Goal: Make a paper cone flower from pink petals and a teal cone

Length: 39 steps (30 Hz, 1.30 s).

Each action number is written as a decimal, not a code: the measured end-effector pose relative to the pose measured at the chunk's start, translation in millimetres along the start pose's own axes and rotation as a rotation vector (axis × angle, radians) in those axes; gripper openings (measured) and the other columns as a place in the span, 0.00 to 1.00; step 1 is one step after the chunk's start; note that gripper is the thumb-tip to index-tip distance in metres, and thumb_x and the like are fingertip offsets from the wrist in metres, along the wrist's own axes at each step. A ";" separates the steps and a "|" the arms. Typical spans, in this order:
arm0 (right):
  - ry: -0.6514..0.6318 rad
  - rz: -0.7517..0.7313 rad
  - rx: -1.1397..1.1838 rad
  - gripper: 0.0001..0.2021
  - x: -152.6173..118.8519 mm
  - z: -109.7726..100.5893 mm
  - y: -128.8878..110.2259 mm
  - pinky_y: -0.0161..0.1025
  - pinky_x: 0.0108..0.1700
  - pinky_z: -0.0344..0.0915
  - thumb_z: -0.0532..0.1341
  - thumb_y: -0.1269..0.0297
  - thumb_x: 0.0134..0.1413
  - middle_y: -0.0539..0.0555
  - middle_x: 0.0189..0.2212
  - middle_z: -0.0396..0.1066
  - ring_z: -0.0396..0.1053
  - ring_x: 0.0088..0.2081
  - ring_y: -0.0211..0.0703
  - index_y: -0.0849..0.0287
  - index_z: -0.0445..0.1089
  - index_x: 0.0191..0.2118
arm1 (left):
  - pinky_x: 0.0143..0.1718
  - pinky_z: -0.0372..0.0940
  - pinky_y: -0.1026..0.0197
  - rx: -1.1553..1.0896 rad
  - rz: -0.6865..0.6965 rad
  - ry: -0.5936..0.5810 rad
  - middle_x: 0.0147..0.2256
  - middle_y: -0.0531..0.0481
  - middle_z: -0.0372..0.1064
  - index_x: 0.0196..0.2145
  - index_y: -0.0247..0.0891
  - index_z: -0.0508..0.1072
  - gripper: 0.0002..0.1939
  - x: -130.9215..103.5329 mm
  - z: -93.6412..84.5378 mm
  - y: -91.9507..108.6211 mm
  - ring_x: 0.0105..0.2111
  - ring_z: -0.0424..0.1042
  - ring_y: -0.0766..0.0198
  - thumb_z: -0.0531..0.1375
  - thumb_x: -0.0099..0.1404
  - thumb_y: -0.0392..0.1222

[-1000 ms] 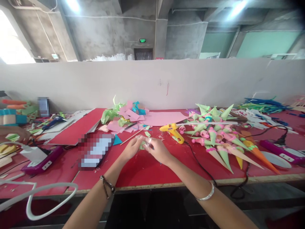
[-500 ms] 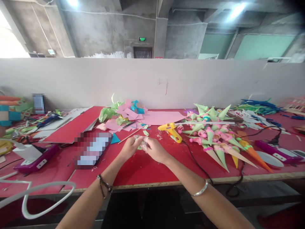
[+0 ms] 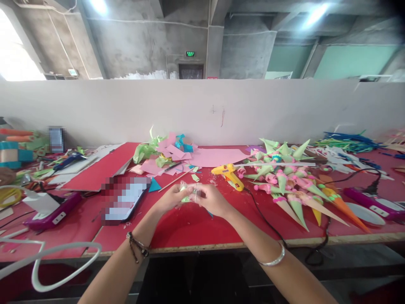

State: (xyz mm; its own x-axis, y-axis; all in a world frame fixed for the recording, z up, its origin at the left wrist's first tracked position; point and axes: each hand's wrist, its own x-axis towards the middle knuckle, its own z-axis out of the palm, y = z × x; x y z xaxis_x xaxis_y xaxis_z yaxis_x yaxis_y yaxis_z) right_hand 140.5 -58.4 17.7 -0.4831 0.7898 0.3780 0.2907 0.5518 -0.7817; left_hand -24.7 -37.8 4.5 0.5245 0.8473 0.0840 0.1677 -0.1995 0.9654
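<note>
Over the middle of the red tabletop [image 3: 171, 234], my left hand [image 3: 171, 197] pinches one side of a small clear plastic bag [image 3: 187, 195] with something light green in it. On the other side, the curled fingers of my right hand [image 3: 215, 201] grip the same bag. What the green stuff is, I cannot make out. A yellow glue gun [image 3: 228, 174] lies just beyond my right hand. To the left of my left hand are a thin wooden stick [image 3: 173, 180] and a blue paper piece [image 3: 155, 184].
Paper cones [image 3: 294, 185] in green, pink and orange are piled at the right, with the glue gun's black cable [image 3: 264, 223] in front. A phone [image 3: 128, 200] lies at the left. Purple power strips [image 3: 52, 213] sit at both sides. Pink paper [image 3: 218, 157] lies at the back.
My hands have turned the bag a little, and more of the light green inside shows. A small blue edge now shows below my right hand. The whole view has shifted slightly.
</note>
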 end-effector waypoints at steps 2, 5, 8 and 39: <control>-0.007 -0.010 0.027 0.12 -1.6 -0.4 0.2 0.29 0.25 0.57 0.56 0.66 0.49 0.48 0.21 0.66 0.60 0.22 0.32 0.62 0.70 0.40 | 0.11 0.43 0.69 -0.015 -0.009 -0.043 0.10 0.60 0.50 0.18 0.34 0.62 0.26 -0.3 0.1 0.8 0.10 0.47 0.76 0.53 0.52 0.63; -0.012 -0.032 0.049 0.11 -2.6 -1.9 3.3 0.30 0.28 0.59 0.57 0.65 0.49 0.51 0.26 0.70 0.64 0.26 0.35 0.62 0.70 0.39 | 0.12 0.45 0.69 -0.028 -0.029 -0.105 0.09 0.59 0.50 0.16 0.34 0.62 0.26 0.2 1.7 0.6 0.09 0.49 0.76 0.54 0.52 0.62; 0.051 -0.046 -0.071 0.08 -0.7 -2.6 7.1 0.32 0.30 0.59 0.58 0.68 0.48 0.52 0.27 0.70 0.64 0.28 0.37 0.62 0.71 0.35 | 0.16 0.53 0.68 -0.045 -0.017 -0.083 0.11 0.56 0.57 0.16 0.33 0.64 0.25 1.7 5.0 0.9 0.12 0.57 0.73 0.54 0.53 0.61; 0.516 0.029 0.221 0.11 -5.8 -33.5 -1.3 0.36 0.34 0.66 0.57 0.61 0.49 0.52 0.30 0.69 0.67 0.30 0.36 0.59 0.69 0.39 | 0.19 0.49 0.67 -0.121 0.084 0.519 0.15 0.59 0.50 0.17 0.36 0.58 0.21 3.0 -9.9 1.8 0.16 0.51 0.74 0.53 0.55 0.56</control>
State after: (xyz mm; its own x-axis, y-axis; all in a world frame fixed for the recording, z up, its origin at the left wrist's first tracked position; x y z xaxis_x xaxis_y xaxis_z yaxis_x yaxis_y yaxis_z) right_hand 170.5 -54.7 33.2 0.0056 0.8629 0.5054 0.0907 0.5029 -0.8596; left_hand -31.1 -30.7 8.9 0.0455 0.9690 0.2430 0.0293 -0.2444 0.9692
